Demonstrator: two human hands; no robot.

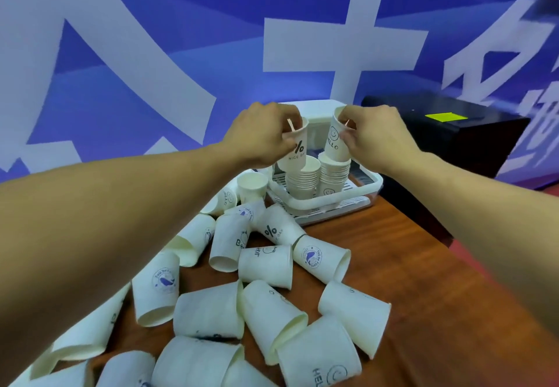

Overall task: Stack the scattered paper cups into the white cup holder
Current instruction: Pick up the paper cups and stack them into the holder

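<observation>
Both hands are up at the white cup holder at the far end of the wooden table. The left hand wraps a "NICE DAY" cup, its fingers covering part of the print. The right hand grips a "HELLO" cup at the top of the right stack, but whether it is seated is hard to tell. The left stack stands beside it. Scattered cups litter the near table, some of them cut off by the bottom edge.
</observation>
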